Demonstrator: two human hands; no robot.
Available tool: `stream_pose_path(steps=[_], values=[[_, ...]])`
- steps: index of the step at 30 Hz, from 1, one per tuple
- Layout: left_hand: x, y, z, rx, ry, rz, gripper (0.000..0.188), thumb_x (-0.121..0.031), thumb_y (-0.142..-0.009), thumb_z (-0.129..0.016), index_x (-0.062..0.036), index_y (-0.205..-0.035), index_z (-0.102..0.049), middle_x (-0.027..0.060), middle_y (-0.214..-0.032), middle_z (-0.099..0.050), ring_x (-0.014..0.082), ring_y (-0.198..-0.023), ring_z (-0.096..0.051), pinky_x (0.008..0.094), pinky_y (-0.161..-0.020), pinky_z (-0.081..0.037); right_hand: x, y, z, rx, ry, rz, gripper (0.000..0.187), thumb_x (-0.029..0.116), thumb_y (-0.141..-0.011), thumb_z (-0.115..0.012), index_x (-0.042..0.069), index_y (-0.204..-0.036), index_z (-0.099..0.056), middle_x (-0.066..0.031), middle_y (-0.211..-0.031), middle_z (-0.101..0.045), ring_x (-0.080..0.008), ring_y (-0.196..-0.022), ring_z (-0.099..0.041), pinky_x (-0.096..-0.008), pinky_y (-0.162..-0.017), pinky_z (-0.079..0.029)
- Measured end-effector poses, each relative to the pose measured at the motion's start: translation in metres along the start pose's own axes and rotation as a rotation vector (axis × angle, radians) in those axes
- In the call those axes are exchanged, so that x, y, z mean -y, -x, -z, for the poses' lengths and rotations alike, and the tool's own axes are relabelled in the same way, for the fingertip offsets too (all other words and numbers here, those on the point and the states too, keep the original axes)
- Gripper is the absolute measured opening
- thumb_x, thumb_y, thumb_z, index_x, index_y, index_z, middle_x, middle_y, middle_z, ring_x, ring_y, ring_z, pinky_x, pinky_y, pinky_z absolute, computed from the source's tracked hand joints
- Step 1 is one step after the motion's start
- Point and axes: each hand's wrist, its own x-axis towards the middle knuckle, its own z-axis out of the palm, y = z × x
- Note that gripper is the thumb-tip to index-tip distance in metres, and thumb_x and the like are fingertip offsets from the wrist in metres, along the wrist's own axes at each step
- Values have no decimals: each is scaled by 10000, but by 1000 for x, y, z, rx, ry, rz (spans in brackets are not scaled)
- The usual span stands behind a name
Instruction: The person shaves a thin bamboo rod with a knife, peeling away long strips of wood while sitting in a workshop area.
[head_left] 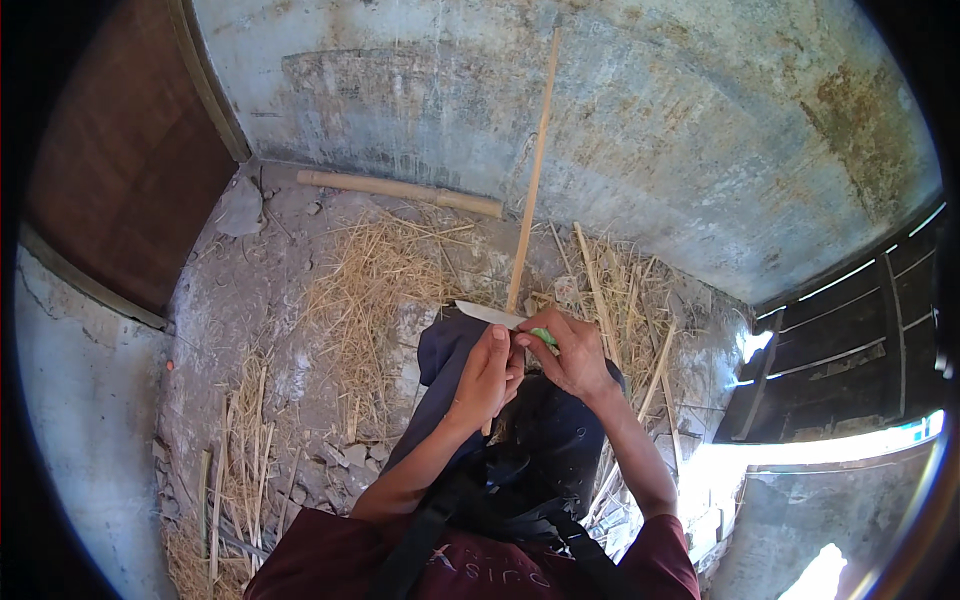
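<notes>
A long, thin bamboo strip (530, 190) stretches from my lap out toward the far wall. My left hand (482, 378) is closed around its near part, and a short end shows below the fingers. In my right hand (573, 354) is a knife with a green handle (544, 336), gripped close beside the left hand. Its pale blade (488, 314) points left and lies across the strip just beyond my left fingers. Whether the edge cuts into the strip, I cannot tell. Both hands are above my dark trousers.
A thick bamboo pole (400, 190) lies along the foot of the stained wall (660, 130). Heaps of shavings (360, 275) cover parts of the floor, and loose strips (597, 285) lie to the right. Broken rubble (345, 458) is at the left, below a brown door panel (120, 150).
</notes>
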Motion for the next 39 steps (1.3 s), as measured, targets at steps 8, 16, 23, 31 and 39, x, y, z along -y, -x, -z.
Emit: stream_pose_path(steps=[8,16,23,31,39], values=[[4,-2,10,73,79,9,468,-550,-1149,-325,-113,-1044,-452,-42,-646,-344,46,-402,-287,243,-348,-248,2,-11,2,43,-41,-8,140,145,-883,-839,91,-945,-726,-77,-881,-741,-299,-729,-734,-400,-603,-553],[-1,-3,11,65,99,58,426,-531,-1151,-354,-136,-1009,-428,-43,-640,-328,47,-410,-262,247,-362,-212,-19,-27,-4,22,-76,22,126,117,-864,-839,76,-903,-726,-89,-833,-746,-284,-677,-725,-381,-584,-546],[2,-6,7,71,84,59,428,-554,-1144,-340,-164,-970,-374,-39,-628,-307,47,-408,-237,234,-345,-224,-84,-75,22,-96,-70,-323,86,90,-894,-798,59,-924,-724,-121,-783,-723,-237,-606,-665,-362,-580,-489],[7,-4,13,51,95,14,387,-494,-1159,-379,-135,-1032,-442,-48,-654,-340,38,-443,-275,244,-391,-213,-13,-16,7,62,-141,-118,130,110,-881,-844,55,-886,-727,-105,-807,-757,-253,-700,-747,-356,-621,-544],[-3,-3,8,54,76,60,482,-551,-1143,-363,-113,-1283,-508,-50,-655,-336,41,-418,-255,239,-371,-230,-10,-22,2,47,-38,-54,130,135,-862,-852,79,-876,-735,-80,-810,-756,-271,-665,-731,-377,-562,-538]])
